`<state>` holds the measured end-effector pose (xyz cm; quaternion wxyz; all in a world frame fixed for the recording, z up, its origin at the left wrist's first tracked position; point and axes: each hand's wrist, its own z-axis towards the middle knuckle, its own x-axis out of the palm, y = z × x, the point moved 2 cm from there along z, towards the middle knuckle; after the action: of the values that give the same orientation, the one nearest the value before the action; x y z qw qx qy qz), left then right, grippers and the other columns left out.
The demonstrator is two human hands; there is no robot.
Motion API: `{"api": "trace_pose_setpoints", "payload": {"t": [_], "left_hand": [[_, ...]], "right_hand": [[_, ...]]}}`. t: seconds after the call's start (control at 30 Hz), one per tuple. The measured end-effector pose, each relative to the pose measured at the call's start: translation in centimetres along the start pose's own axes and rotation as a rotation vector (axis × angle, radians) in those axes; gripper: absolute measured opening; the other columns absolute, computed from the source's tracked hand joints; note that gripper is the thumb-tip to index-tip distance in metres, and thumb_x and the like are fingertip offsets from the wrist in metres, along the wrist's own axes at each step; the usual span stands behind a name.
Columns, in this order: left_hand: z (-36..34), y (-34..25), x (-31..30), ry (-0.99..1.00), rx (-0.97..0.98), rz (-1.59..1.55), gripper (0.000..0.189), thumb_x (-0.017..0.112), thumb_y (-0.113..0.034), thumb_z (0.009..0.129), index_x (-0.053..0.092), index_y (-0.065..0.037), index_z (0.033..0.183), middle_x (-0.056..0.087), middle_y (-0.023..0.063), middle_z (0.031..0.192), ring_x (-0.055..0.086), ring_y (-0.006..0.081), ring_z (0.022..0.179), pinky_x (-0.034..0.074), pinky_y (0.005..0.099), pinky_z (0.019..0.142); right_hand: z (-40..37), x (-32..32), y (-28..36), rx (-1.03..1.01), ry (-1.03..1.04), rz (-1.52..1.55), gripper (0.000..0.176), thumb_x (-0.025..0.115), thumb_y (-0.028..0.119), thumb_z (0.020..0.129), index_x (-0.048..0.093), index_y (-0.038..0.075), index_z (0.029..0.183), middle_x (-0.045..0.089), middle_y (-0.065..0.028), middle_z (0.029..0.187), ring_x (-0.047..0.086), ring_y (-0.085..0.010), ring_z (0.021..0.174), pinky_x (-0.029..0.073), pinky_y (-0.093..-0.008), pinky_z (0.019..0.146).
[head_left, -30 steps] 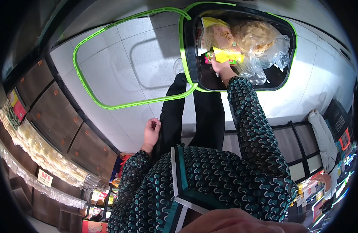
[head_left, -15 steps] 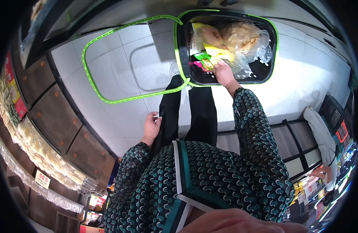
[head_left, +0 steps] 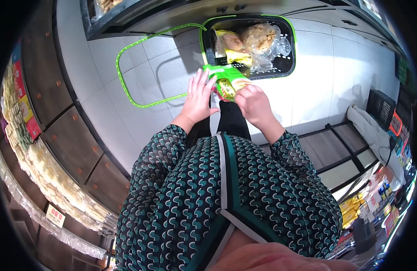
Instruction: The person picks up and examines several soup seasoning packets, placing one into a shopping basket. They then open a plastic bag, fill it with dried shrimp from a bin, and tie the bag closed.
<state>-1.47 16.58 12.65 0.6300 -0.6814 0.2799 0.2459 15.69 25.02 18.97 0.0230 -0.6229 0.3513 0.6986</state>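
My right hand (head_left: pixel 257 106) pinches a green and yellow food packet (head_left: pixel 226 77) by its right edge, holding it in front of my body. On the packet's left side my left hand (head_left: pixel 198 100) is open, fingers stretched and close to the wrapper. Just beyond the packet stands a black shopping basket (head_left: pixel 288 63) with a green rim. Inside it lie a clear bag of brownish food (head_left: pixel 260 38) and a yellow-edged bag (head_left: pixel 230 41). The basket's green handle (head_left: pixel 119 74) is folded out to the left.
Pale floor tiles (head_left: pixel 314 90) surround the basket. Dark cabinets (head_left: pixel 73 140) topped with packaged noodles (head_left: pixel 41 169) run along the left. Another shelf unit (head_left: pixel 172 18) stands beyond the basket. At right are a person's light garment (head_left: pixel 369 131) and a black crate (head_left: pixel 381 108).
My right hand has lifted the green packet out of the basket and drawn it toward me. My left hand has risen from beside my leg to the packet.
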Motion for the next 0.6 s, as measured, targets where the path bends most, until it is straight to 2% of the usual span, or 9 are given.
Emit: {"api": "trace_pose_setpoints", "payload": {"t": [0.07,0.13,0.17,0.2,0.27,0.43,0.5,0.53,0.6], "left_hand": [[0.2,-0.8,-1.2,-0.027,0.087,-0.02,0.102,0.086,-0.02,0.052,0.03,-0.01,0.136,0.033,0.0178,0.142,0.034,0.0366,0.129,0.021,0.0529,0.109],[0.0,-0.8,-2.6,0.004,0.174,-0.285,0.099,0.087,-0.021,0.05,0.036,-0.009,0.133,0.046,0.0169,0.131,0.043,0.0359,0.122,0.026,0.0494,0.108],[-0.2,-1.0,-3.3,0.07,0.093,-0.354,0.093,0.088,-0.021,0.05,0.042,-0.007,0.129,0.055,0.0154,0.119,0.05,0.0321,0.116,0.032,0.0435,0.105],[-0.6,-0.7,-3.0,0.068,0.119,-0.339,0.093,0.088,-0.021,0.05,0.042,-0.007,0.129,0.055,0.0154,0.119,0.05,0.0321,0.116,0.032,0.0435,0.105],[-0.9,-1.9,-4.4,0.053,0.12,-0.635,0.086,0.087,-0.02,0.052,0.045,-0.005,0.125,0.057,0.0137,0.116,0.051,0.0272,0.115,0.037,0.0372,0.102],[-0.4,-5.4,-5.6,0.093,0.166,-1.058,0.074,0.082,-0.012,0.062,0.045,-0.002,0.125,0.055,0.0085,0.118,0.053,0.0177,0.108,0.042,0.0341,0.096],[0.6,-6.5,-7.5,0.121,0.153,-1.067,0.073,0.082,-0.012,0.062,0.044,-0.002,0.125,0.055,0.0077,0.118,0.053,0.017,0.108,0.041,0.0339,0.096],[0.8,-6.5,-8.5,0.152,0.131,-1.085,0.073,0.081,-0.011,0.063,0.044,-0.001,0.125,0.055,0.0069,0.118,0.053,0.0162,0.108,0.041,0.0337,0.097],[1.3,-6.8,-8.7,0.107,0.152,-1.283,0.071,0.078,-0.009,0.066,0.043,-0.001,0.126,0.056,0.0075,0.117,0.053,0.0158,0.108,0.041,0.0335,0.096]], "right_hand": [[0.7,-2.8,3.0,0.001,-0.002,-0.01,0.008,0.057,0.012,0.07,0.06,0.007,0.075,0.058,-0.0062,0.08,0.057,-0.025,0.083,0.046,-0.0369,0.081],[1.5,-5.5,5.7,-0.11,-0.04,0.031,0.01,0.057,0.013,0.068,0.06,0.006,0.075,0.058,-0.0062,0.081,0.057,-0.0242,0.085,0.046,-0.0363,0.083],[1.7,-6.6,6.8,-0.127,-0.059,0.011,0.011,0.057,0.014,0.067,0.059,0.006,0.075,0.058,-0.0054,0.08,0.057,-0.0228,0.085,0.045,-0.0374,0.085],[1.8,-6.5,7.1,-0.126,-0.085,-0.004,0.011,0.057,0.014,0.067,0.059,0.006,0.075,0.058,-0.0054,0.08,0.057,-0.0228,0.085,0.045,-0.0374,0.085],[2.8,-9.1,8.3,-0.215,-0.18,-0.064,0.015,0.059,0.012,0.067,0.06,0.006,0.08,0.058,-0.0055,0.082,0.057,-0.024,0.084,0.046,-0.0399,0.087],[5.8,-13.9,10.8,-0.273,-0.253,-0.209,0.013,0.059,0.016,0.065,0.057,0.009,0.076,0.057,-0.002,0.079,0.057,-0.0188,0.08,0.041,-0.0434,0.095],[7.0,-15.4,11.5,-0.322,-0.351,-0.336,0.012,0.059,0.017,0.064,0.055,0.01,0.074,0.056,-0.0002,0.077,0.057,-0.0168,0.078,0.039,-0.0454,0.097],[7.9,-16.1,12.2,-0.299,-0.27,-0.414,0.012,0.061,0.017,0.067,0.058,0.012,0.077,0.059,-0.0003,0.083,0.058,-0.0176,0.085,0.034,-0.0477,0.1],[8.8,-17.0,12.8,-0.279,-0.541,-0.459,0.022,0.066,0.019,0.068,0.062,0.015,0.089,0.061,-0.0021,0.1,0.056,-0.019,0.101,0.029,-0.0477,0.103]]}}
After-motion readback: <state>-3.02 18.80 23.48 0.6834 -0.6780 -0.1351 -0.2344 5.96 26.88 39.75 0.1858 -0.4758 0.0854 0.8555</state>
